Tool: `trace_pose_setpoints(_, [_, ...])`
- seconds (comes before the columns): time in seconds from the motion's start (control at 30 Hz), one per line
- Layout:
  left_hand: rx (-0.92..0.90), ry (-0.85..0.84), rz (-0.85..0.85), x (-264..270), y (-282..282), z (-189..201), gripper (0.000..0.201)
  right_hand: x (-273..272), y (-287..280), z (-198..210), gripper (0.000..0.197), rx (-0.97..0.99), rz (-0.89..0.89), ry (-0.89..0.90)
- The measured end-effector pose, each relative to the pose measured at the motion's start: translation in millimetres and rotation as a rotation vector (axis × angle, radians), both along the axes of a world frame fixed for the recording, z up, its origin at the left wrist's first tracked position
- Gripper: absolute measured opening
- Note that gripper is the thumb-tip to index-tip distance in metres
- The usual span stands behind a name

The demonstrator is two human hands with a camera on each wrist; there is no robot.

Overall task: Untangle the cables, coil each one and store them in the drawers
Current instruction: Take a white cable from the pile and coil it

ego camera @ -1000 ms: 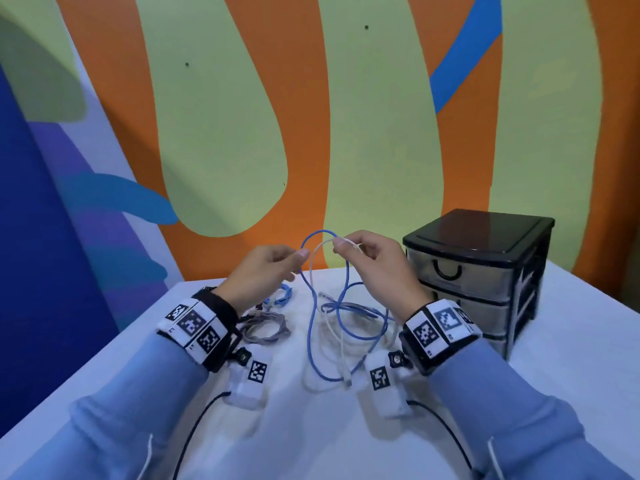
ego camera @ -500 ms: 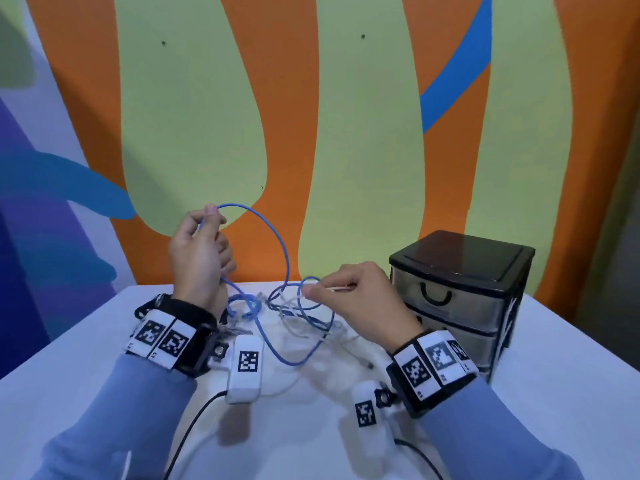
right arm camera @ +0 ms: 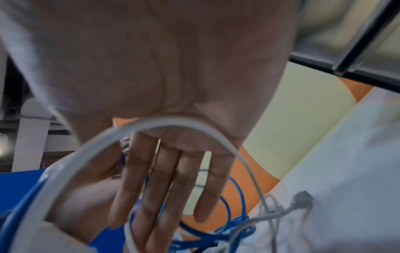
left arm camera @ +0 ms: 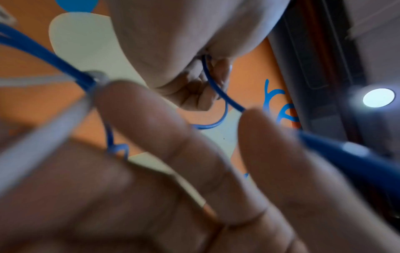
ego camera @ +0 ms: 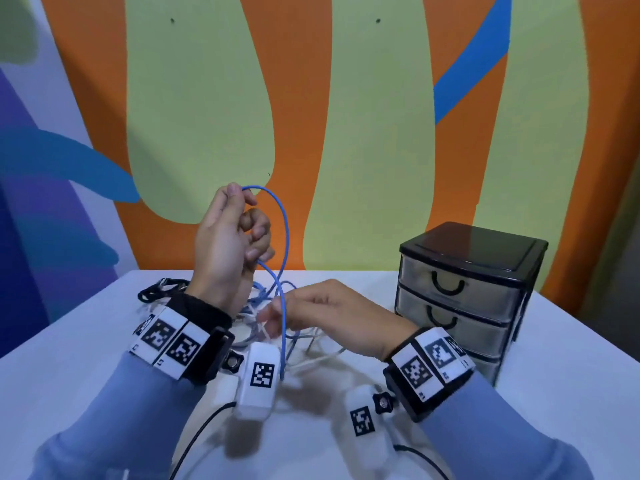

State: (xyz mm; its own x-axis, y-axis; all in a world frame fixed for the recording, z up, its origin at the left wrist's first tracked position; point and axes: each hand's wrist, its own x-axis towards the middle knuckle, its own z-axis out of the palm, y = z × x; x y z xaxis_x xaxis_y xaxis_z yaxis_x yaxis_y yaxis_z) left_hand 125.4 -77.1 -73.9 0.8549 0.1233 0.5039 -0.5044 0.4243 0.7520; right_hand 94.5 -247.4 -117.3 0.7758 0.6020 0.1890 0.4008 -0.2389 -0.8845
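My left hand [ego camera: 225, 251] is raised above the surface [ego camera: 86, 358], thumb and fingers pinching a loop of the blue cable [ego camera: 284, 237] that arcs up and over, then drops straight down past my right hand [ego camera: 332, 317]. That hand sits low over the pile, finger and thumb pinching the white cable [ego camera: 322, 358] where it crosses the blue — from the right wrist view the other fingers lie straight, with a pale loop curving in front of the palm. The rest of both cables lies knotted on the surface between my wrists, and a dark cable [ego camera: 156, 291] sits apart at the far left. The drawer unit [ego camera: 467, 289] stands to my right, its drawers shut.

I'd judge this as early untangling; nothing is coiled yet. The risk is pulling the blue loop higher while the white strand is wound round it — that would cinch the knot tighter instead of freeing it. A hard tug could also drag the whole bundle along, or whip a loose connector off the edge.
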Motion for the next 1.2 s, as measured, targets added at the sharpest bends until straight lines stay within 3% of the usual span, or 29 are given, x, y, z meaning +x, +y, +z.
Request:
trace_pose_setpoints(0.1, [-0.072, -0.018, 0.027, -4.3, 7.7, 7.6, 0.031, -0.3, -0.5, -0.3, 0.029, 0.011, 0.092, 0.137])
trace_pose_setpoints(0.2, [-0.126, -0.031, 0.106, -5.1, 18.8, 12.2, 0.032, 6.6, -2.8, -9.8, 0.002, -0.109, -0.006, -0.085])
trace_pose_setpoints(0.27, [-0.138, -0.043, 0.231, -3.0, 28.1, 15.1, 0.033, 14.3, -9.8, -11.6, 0.010, -0.123, -0.193, -0.223])
trace_pose_setpoints(0.47, [-0.133, 0.022, 0.519, 9.0, 68.4, 13.8, 0.033, 25.8, -27.4, -3.5, 0.016, 0.094, -0.636, -0.233])
trace_pose_setpoints(0.63, [-0.154, 0.050, 0.607, 11.5, 71.7, 10.7, 0.032, 27.3, -26.5, -0.2, 0.029, 0.169, -0.795, -0.206])
trace_pose_setpoints(0.83, [-0.263, 0.171, 0.731, 15.4, 98.6, 8.0, 0.033, 30.9, -32.7, 5.2, 0.033, 0.478, -0.885, -0.066])
trace_pose_setpoints(1.0, [0.062, 0.304, 0.494, 17.1, 80.6, 3.9, 0.023, 23.3, -26.0, 12.1, 0.031, 0.654, -0.725, 0.110])
trace_pose_setpoints(1.2, [0.678, 0.241, 0.628, 10.8, 58.7, -5.5, 0.024, 13.9, -28.2, 20.1, 0.027, 0.833, -0.432, 0.172])
